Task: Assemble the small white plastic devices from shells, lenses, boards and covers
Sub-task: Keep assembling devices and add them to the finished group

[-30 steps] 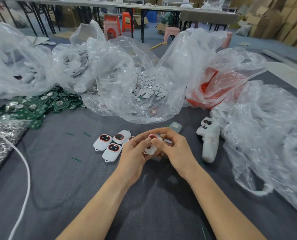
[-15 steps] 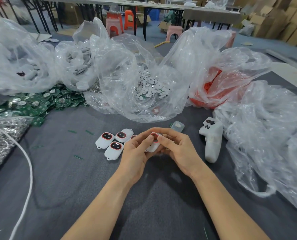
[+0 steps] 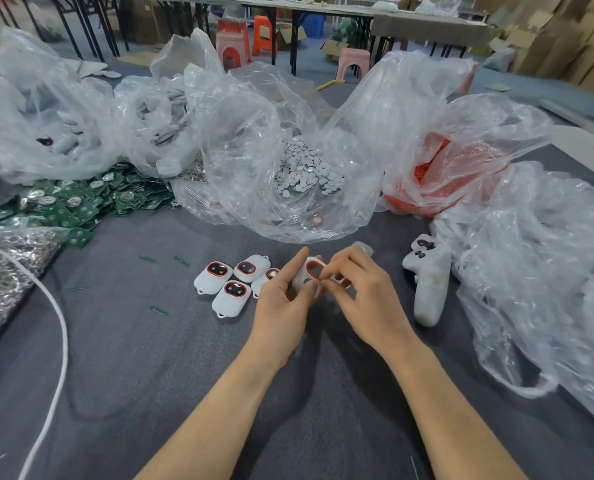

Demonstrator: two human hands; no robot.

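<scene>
A dark grey felt-covered surface fills the view, ringed at its far side by crumpled clear plastic bags, one holding a heap of small white round discs and another holding orange-red parts. To the left lies a spread of green circuit boards, and nearer the left edge a bag of small shiny metal pieces crossed by a white cord. Right of centre a white handheld tool with dark buttons lies on the felt, well clear of the hands. Both bare forearms reach in from the bottom edge and meet at the middle. The left hand pinches a small white plastic shell with a red-rimmed window between thumb and fingers, tilted upward. The right hand closes its fingertips against the shell's right side, thumb and forefinger pressed at the red rim; whether it holds a separate small part there cannot be told. Just left of the hands four assembled white devices with red-ringed dark lenses lie clustered on the surface, the nearest partly hidden behind the left hand. A few thin green slivers are scattered nearby.
</scene>
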